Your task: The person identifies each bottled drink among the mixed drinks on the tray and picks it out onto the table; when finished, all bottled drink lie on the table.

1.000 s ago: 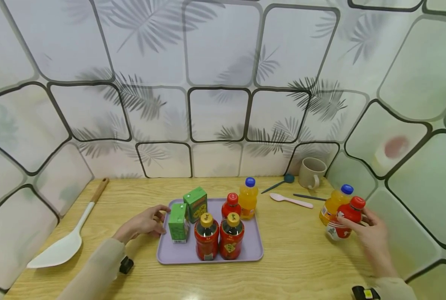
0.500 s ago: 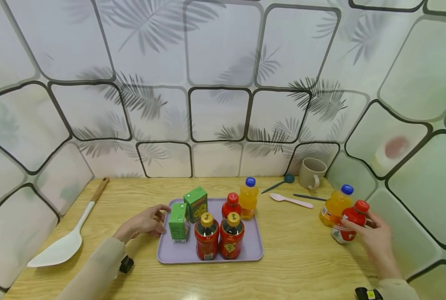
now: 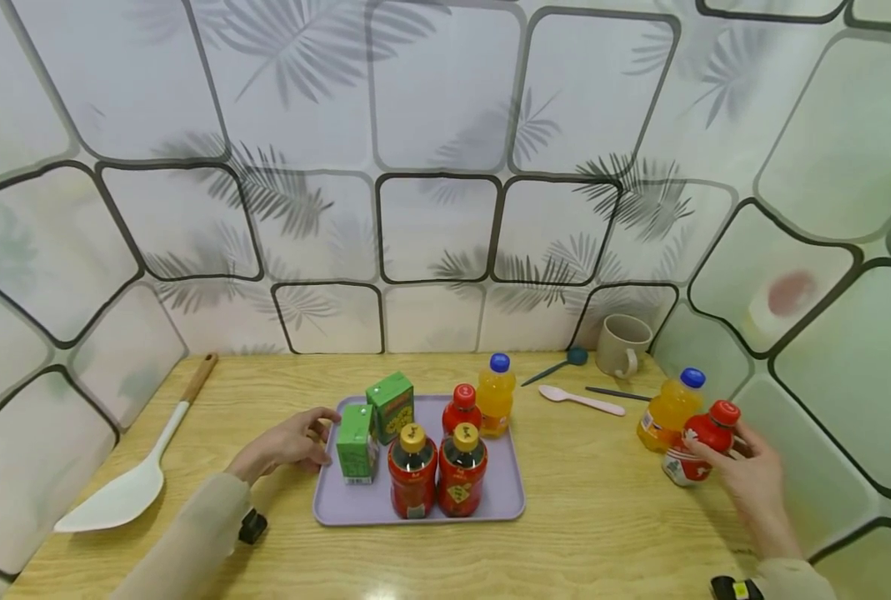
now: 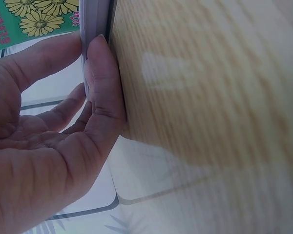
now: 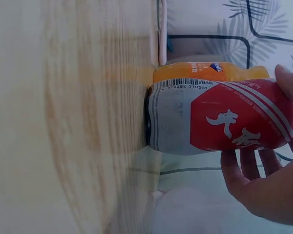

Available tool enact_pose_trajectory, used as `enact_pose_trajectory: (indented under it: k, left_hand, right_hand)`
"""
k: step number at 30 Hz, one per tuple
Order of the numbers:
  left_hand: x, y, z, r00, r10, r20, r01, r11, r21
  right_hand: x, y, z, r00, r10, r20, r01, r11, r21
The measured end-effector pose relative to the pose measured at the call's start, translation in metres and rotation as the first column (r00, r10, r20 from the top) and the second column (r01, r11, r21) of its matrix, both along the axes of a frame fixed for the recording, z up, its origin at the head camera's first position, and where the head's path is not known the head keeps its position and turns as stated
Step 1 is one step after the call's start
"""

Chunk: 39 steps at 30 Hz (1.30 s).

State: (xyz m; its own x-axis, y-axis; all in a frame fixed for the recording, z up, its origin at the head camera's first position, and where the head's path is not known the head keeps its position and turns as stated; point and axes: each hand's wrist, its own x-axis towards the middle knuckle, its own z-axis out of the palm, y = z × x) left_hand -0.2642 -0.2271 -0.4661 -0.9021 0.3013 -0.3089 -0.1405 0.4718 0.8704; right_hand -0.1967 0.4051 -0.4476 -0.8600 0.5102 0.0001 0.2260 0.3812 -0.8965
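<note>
On the right, my right hand grips a red-and-white drink bottle with a red cap. Thumb and fingers wrap round its upper part. It stands nearly upright, its base at the tabletop, beside an orange soda bottle with a blue cap. My left hand holds the left rim of a lilac tray, fingertips against the edge. On the tray stand two green drink cartons, two dark bottles with gold caps, a red-capped bottle and another orange soda bottle.
A white turner with a wooden handle lies at the far left. Behind the right-hand bottles are a beige mug, a dark teal spoon, a pink spoon and a thin dark stick. Patterned walls enclose the table.
My right hand has moved slightly right with the red-and-white bottle, baring more of the orange soda bottle, then stayed nearly still. The left hand and tray have not moved.
</note>
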Motion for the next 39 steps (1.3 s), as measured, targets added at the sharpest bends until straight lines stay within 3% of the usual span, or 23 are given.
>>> enact_pose_trajectory:
  k: [3,6,8,11,13,23,26,30,33,36,39]
  left_hand:
    - [0.000,0.000,0.000,1.000,-0.004,0.000,0.004,1.000,-0.001]
    - [0.000,0.000,0.000,1.000,-0.017,-0.008,0.017,1.000,-0.004]
    - [0.000,0.000,0.001,1.000,-0.014,-0.011,0.014,1.000,-0.007]
    - [0.001,0.001,0.001,1.000,-0.022,-0.020,0.022,1.000,-0.010]
    - [0.002,0.001,0.002,1.000,-0.017,-0.020,0.017,1.000,-0.011]
    - [0.000,0.002,0.002,1.000,0.003,-0.008,-0.003,1.000,-0.017]
    - [0.001,0.002,0.001,1.000,-0.003,-0.008,0.003,1.000,-0.011]
    - [0.001,0.002,0.002,1.000,-0.006,-0.010,0.006,1.000,-0.005]
    - [0.002,0.002,0.003,1.000,-0.005,-0.011,0.005,1.000,-0.006]
    - [0.002,0.002,0.003,1.000,-0.011,-0.015,0.011,1.000,-0.014]
    - [0.003,0.002,0.002,1.000,-0.001,-0.013,0.001,1.000,-0.016]
  right_hand:
    - [0.002,-0.001,0.002,0.999,-0.030,-0.033,0.029,0.999,-0.039]
    - [0.004,-0.004,0.006,0.986,-0.105,-0.126,0.080,0.978,-0.190]
    - [0.005,-0.007,0.009,0.961,-0.179,-0.211,0.109,0.946,-0.304]
    - [0.006,-0.011,0.013,0.902,-0.276,-0.330,0.123,0.901,-0.416]
    - [0.006,-0.015,0.014,0.870,-0.299,-0.392,0.119,0.899,-0.422]
    - [0.006,-0.026,0.019,0.772,-0.344,-0.534,0.166,0.921,-0.353]
    - [0.007,-0.032,0.024,0.771,-0.297,-0.564,0.174,0.949,-0.261]
    - [0.007,-0.040,0.028,0.799,-0.204,-0.566,0.167,0.979,-0.117]
    - [0.006,-0.047,0.029,0.829,-0.147,-0.540,0.127,0.989,-0.075]
    - [0.004,-0.056,0.030,0.847,-0.074,-0.526,0.037,0.996,-0.081]
    - [0.001,-0.066,0.029,0.866,0.056,-0.497,-0.087,0.996,-0.038]
